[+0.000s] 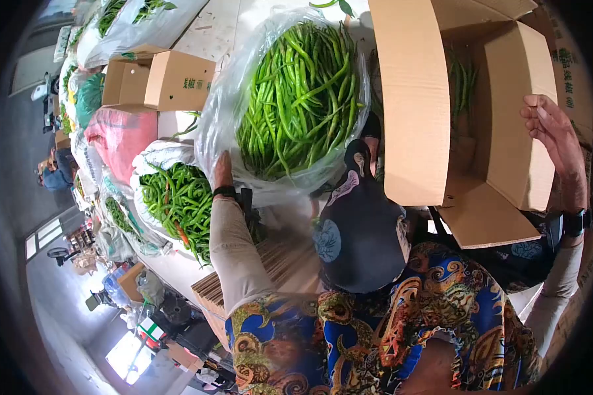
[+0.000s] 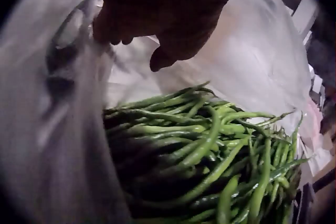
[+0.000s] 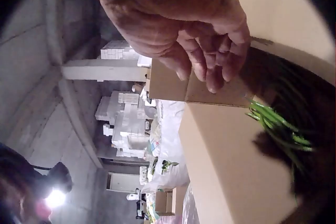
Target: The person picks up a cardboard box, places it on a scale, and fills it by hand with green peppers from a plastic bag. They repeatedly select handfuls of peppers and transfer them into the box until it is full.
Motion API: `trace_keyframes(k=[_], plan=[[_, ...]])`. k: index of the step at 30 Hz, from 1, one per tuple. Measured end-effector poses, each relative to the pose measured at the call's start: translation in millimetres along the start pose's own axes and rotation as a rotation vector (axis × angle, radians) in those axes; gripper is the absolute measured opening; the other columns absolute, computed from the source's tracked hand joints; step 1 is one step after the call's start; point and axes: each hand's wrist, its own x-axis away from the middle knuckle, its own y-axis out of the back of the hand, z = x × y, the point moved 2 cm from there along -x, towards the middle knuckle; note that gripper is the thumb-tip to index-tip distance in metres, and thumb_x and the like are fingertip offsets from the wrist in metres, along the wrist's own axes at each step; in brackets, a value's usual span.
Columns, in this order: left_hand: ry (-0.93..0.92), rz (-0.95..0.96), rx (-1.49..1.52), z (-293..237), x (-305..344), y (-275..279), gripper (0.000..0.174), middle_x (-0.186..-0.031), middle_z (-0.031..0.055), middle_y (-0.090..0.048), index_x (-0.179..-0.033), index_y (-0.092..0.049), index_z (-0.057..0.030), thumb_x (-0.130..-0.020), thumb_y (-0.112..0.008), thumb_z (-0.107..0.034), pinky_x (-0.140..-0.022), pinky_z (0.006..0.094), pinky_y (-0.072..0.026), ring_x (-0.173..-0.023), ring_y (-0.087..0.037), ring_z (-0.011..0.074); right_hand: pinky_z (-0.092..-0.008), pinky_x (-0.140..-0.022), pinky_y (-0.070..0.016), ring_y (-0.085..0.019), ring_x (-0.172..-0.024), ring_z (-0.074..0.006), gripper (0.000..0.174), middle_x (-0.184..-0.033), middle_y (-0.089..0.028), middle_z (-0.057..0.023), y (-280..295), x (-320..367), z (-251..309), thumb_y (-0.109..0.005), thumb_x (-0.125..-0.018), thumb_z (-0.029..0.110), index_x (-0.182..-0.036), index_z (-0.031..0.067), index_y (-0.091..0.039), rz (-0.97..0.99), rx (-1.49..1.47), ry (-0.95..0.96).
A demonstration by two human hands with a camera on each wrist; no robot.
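Some green peppers (image 3: 276, 120) inside the carton (image 3: 231, 155) fade into dark shadow.

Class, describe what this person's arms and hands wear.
The left hand and right hand are ungloved. Pale sleeves cover the forearms, meeting a swirl-patterned garment in blue, gold and red higher up. A dark band circles each wrist.

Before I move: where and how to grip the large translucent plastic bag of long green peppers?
Probably best to gather the slack rim of the bag at two opposite sides, coming from above: its mouth gapes upward and loose film stands out around the heaped peppers. The left hand is at one edge.
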Motion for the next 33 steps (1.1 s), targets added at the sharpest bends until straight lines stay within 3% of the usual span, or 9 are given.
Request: trace_keyframes(k=[3, 4, 5, 13, 15, 19, 23, 27, 33], plan=[[0.613, 0.224, 0.257, -50.1, -52.2, 16.2, 0.035, -0.113, 0.0232, -0.059, -0.122, -0.052, 0.0022, -0.091, -0.045, -0.013, -0.094, 0.0398, -0.0422, -0.11, -0.054, 0.0366, -0.0173, -0.075, -0.0438, -0.053, -0.084, -0.0049, 0.034, -0.099, -0.058, -0.0028, -3.9, -2.8, 0.9, -0.052, -0.096, 0.027, -0.12, 0.0036, -0.053, -0.017, 0.018, -0.014], [0.427, 0.47, -0.046, -68.5, -75.5, 25.1, 0.043, -0.116, 0.0225, -0.059, -0.125, -0.049, 0.0061, -0.093, -0.046, -0.022, -0.095, 0.0364, -0.0407, -0.108, -0.055, 0.0337, -0.0172, -0.075, -0.0439, -0.053, -0.084, -0.0047, 0.033, -0.099, -0.058, -0.0028, -6.4, -2.9, 3.0, -0.052, -0.096, 0.027, -0.12, 0.0033, -0.053, -0.005, 0.021, -0.023], [0.706, 0.094, 0.566, -69.1, -81.9, 1.0, 0.05, -0.111, 0.0232, -0.06, -0.124, -0.048, 0.0087, -0.091, -0.048, -0.028, -0.092, 0.0353, -0.0412, -0.104, -0.056, 0.0315, -0.017, -0.074, -0.044, -0.053, -0.083, -0.0045, 0.033, -0.098, -0.058, -0.0027, -7.2, -2.2, 4.4, -0.052, -0.096, 0.027, -0.119, 0.003, -0.053, 0.003, 0.027, -0.03], [0.551, -0.17, 0.592, 5.7, -45.6, -97.9, 0.042, -0.097, 0.0175, -0.063, -0.114, -0.057, 0.0035, -0.094, -0.042, -0.03, -0.089, 0.0369, -0.0414, -0.092, -0.058, 0.0309, -0.0173, -0.072, -0.0439, -0.052, -0.081, -0.0042, 0.034, -0.097, -0.057, -0.0024, -11.2, -4.3, 5.1, -0.055, -0.094, 0.03, -0.116, 0.0042, -0.053, -0.019, 0.038, -0.046], [0.767, 0.084, 0.791, 43.4, -50.7, -94.6, 0.043, -0.105, 0.0136, -0.063, -0.116, -0.057, 0.0027, -0.097, -0.039, -0.031, -0.093, 0.0362, -0.0406, -0.098, -0.057, 0.0269, -0.0174, -0.072, -0.0441, -0.052, -0.08, -0.0043, 0.034, -0.097, -0.057, -0.0023, -13.8, -5.0, 3.0, -0.055, -0.094, 0.03, -0.116, 0.0044, -0.053, -0.005, 0.054, -0.072], [0.634, -0.049, 0.693, 13.2, -40.5, -117.1, 0.036, -0.123, 0.0161, -0.055, -0.125, -0.05, 0.001, -0.095, -0.043, -0.019, -0.099, 0.0366, -0.0396, -0.112, -0.052, 0.0286, -0.0172, -0.072, -0.0443, -0.053, -0.079, -0.0043, 0.033, -0.095, -0.058, -0.0017, -20.0, -9.8, 4.9, -0.054, -0.094, 0.03, -0.116, 0.0051, -0.053, -0.024, 0.088, -0.055], [0.568, -0.052, 0.673, 48.4, -28.4, -140.6, 0.048, -0.112, 0.0102, -0.062, -0.12, -0.055, -0.0002, -0.096, -0.04, -0.039, -0.081, 0.0344, -0.0478, -0.093, -0.06, 0.0213, -0.0185, -0.072, -0.0439, -0.053, -0.078, -0.0047, 0.033, -0.094, -0.057, -0.0007, -21.2, -11.5, 2.9, -0.053, -0.094, 0.032, -0.115, 0.0067, -0.054, -0.043, 0.073, -0.101], [0.374, 0.434, 0.118, 33.0, -77.5, -89.5, 0.045, -0.106, 0.0156, -0.065, -0.118, -0.057, -0.0044, -0.096, -0.037, -0.038, -0.079, 0.0401, -0.0488, -0.092, -0.063, 0.0294, -0.0188, -0.073, -0.0429, -0.052, -0.078, -0.0044, 0.032, -0.094, -0.057, 0.0003, -21.6, -12.1, 3.3, -0.053, -0.094, 0.032, -0.115, 0.0075, -0.054, -0.029, 0.112, -0.122], [0.709, 0.187, 0.342, 7.7, -81.5, -78.5, 0.044, -0.111, 0.0142, -0.064, -0.121, -0.055, -0.0026, -0.097, -0.036, -0.034, -0.088, 0.0425, -0.0453, -0.101, -0.061, 0.0303, -0.019, -0.075, -0.0397, -0.052, -0.08, -0.0034, 0.034, -0.094, -0.058, 0.0017, -31.3, -12.9, 9.8, -0.055, -0.091, 0.034, -0.114, 0.0079, -0.055, -0.069, 0.136, -0.16]])
